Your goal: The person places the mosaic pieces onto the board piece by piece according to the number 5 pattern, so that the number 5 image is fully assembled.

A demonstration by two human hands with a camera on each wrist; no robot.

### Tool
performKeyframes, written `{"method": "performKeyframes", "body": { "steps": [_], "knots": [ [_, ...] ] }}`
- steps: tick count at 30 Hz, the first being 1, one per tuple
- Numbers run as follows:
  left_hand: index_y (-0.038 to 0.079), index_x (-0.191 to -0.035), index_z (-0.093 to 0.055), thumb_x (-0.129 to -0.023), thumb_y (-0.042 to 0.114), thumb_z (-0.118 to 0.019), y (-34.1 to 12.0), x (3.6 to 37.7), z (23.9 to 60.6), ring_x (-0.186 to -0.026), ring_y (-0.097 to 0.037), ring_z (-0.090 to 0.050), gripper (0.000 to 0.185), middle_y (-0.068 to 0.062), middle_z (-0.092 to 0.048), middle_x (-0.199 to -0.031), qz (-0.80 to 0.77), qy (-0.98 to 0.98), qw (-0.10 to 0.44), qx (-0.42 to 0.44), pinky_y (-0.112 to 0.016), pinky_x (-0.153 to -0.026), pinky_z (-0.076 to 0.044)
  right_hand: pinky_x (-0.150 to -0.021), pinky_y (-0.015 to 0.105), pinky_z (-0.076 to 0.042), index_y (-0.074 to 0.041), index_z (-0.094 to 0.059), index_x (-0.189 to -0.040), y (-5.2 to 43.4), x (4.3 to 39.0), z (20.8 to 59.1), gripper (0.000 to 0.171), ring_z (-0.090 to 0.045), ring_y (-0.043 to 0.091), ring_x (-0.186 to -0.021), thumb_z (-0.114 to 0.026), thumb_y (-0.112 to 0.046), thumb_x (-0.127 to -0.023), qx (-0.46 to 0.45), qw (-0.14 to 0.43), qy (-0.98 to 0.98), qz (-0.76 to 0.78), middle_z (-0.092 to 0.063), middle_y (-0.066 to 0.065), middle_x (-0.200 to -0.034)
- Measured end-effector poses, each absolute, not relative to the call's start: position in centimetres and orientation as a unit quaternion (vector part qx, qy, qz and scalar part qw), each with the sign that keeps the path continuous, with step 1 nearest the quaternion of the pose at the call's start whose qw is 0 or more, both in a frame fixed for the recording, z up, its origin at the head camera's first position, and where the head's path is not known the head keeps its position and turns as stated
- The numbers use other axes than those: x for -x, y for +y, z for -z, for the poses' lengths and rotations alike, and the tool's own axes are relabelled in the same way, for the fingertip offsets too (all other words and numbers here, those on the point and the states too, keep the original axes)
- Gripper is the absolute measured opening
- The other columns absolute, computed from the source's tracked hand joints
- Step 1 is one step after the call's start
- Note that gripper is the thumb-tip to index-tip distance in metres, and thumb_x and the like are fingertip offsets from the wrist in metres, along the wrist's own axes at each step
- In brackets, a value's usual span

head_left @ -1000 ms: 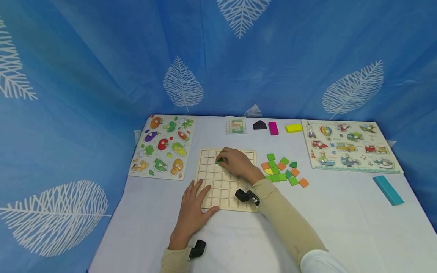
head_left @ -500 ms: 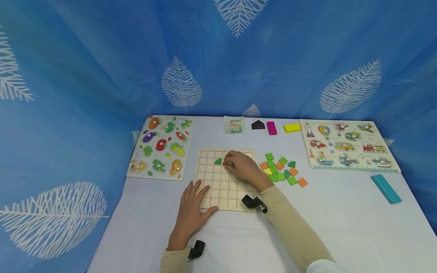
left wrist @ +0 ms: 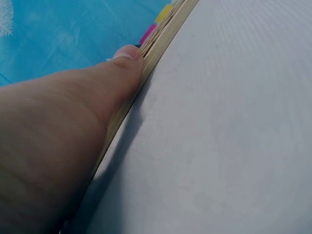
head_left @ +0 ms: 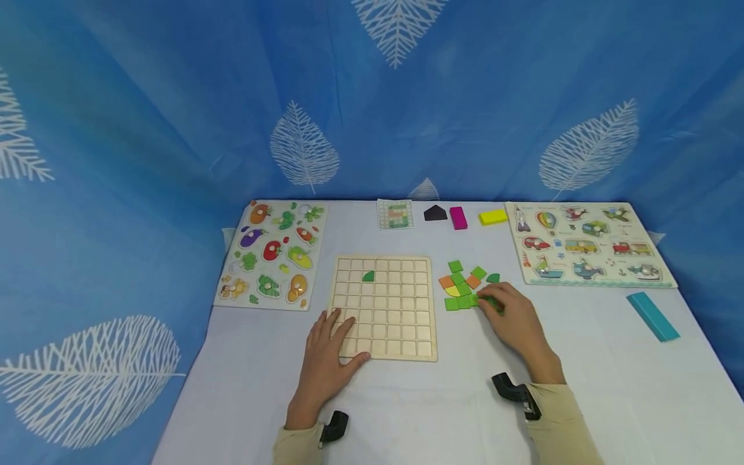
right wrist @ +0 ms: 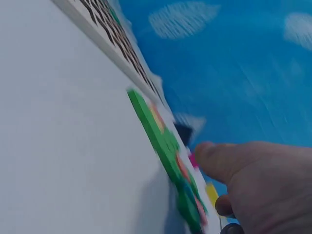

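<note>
A wooden grid board (head_left: 401,316) lies on the table, with one dark green quarter-round tile (head_left: 369,276) in a cell of its second row. My left hand (head_left: 327,361) rests with spread fingers on the board's near-left corner; in the left wrist view the thumb (left wrist: 127,57) lies against its edge. To the right of the board, my right hand (head_left: 517,323) hovers over the right part of a group of loose green, orange and yellow tiles (head_left: 458,278), hiding several. In the right wrist view the thumb (right wrist: 214,158) stands apart from the green tiles (right wrist: 156,136).
Behind the board stand a printed pattern card (head_left: 396,214), a black block (head_left: 435,213), a magenta block (head_left: 458,218) and a yellow block (head_left: 493,217). A vegetable puzzle (head_left: 270,258) lies left, a vehicle puzzle (head_left: 589,245) right, near a teal block (head_left: 653,316).
My right hand has let go of the dark green quarter-round tile in the board and moved right to the loose tiles. My left hand stays on the board's corner.
</note>
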State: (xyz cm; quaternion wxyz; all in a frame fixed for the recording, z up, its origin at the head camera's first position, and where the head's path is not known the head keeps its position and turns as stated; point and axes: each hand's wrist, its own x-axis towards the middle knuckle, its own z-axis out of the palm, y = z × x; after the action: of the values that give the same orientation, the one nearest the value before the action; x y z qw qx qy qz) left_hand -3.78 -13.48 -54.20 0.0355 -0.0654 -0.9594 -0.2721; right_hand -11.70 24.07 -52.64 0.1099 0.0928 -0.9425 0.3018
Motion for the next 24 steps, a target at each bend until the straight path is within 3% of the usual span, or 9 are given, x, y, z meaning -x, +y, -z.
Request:
{"method": "performKeyframes", "body": {
  "steps": [3, 6, 8, 12, 24],
  "knots": [
    [0.017, -0.145, -0.056, -0.084, 0.052, -0.078, -13.6, 3.9, 54.2, -0.154, -0.043, -0.022, 0.073, -0.014, -0.036, -0.163, 0.273, -0.960, 0.027, 0.058, -0.064, -0.123, -0.022, -0.070, 0.022, -0.044, -0.010, -0.076, -0.103, 26.7, 10.5, 53.3, 0.015, -0.058, 0.012, -0.082, -0.080, -0.013, -0.088, -0.066, 0.145, -0.938, -0.308, -0.070, 0.010, -0.110],
    [0.017, -0.146, -0.055, -0.084, 0.052, -0.078, -13.7, 4.0, 54.2, -0.155, -0.042, -0.020, 0.074, -0.013, -0.034, -0.164, 0.277, -0.959, 0.018, 0.051, -0.063, -0.124, -0.020, -0.067, 0.017, -0.036, -0.010, -0.076, -0.106, 28.6, 9.6, 53.7, 0.021, -0.049, 0.005, -0.079, -0.082, -0.015, -0.087, -0.033, 0.148, -0.938, -0.310, -0.068, 0.011, -0.112],
    [0.018, -0.147, -0.055, -0.085, 0.053, -0.077, -13.7, 4.0, 54.4, -0.156, -0.042, -0.019, 0.075, -0.013, -0.034, -0.164, 0.279, -0.959, 0.017, 0.050, -0.063, -0.124, -0.019, -0.065, 0.018, -0.033, -0.009, -0.075, -0.109, 29.3, 9.2, 53.9, 0.025, -0.043, 0.005, -0.078, -0.083, -0.017, -0.086, -0.016, 0.136, -0.942, -0.307, -0.066, 0.011, -0.113],
    [0.019, -0.147, -0.054, -0.085, 0.054, -0.077, -13.7, 4.0, 54.6, -0.156, -0.040, -0.019, 0.075, -0.011, -0.033, -0.165, 0.280, -0.959, 0.016, 0.046, -0.062, -0.125, -0.019, -0.066, 0.024, -0.035, -0.008, -0.073, -0.117, 29.7, 9.1, 54.2, 0.033, -0.046, 0.011, -0.080, -0.082, -0.019, -0.087, -0.002, 0.111, -0.950, -0.290, -0.065, 0.013, -0.114],
    [0.017, -0.144, -0.057, -0.083, 0.052, -0.080, -13.6, 3.9, 54.5, -0.153, -0.042, -0.024, 0.074, -0.013, -0.038, -0.161, 0.279, -0.957, 0.044, 0.066, -0.065, -0.121, -0.023, -0.066, 0.026, -0.037, -0.006, -0.071, -0.121, 29.1, 8.8, 54.1, 0.031, -0.050, 0.018, -0.082, -0.076, -0.013, -0.091, 0.008, 0.099, -0.956, -0.275, -0.065, 0.016, -0.120]
  ]
}}
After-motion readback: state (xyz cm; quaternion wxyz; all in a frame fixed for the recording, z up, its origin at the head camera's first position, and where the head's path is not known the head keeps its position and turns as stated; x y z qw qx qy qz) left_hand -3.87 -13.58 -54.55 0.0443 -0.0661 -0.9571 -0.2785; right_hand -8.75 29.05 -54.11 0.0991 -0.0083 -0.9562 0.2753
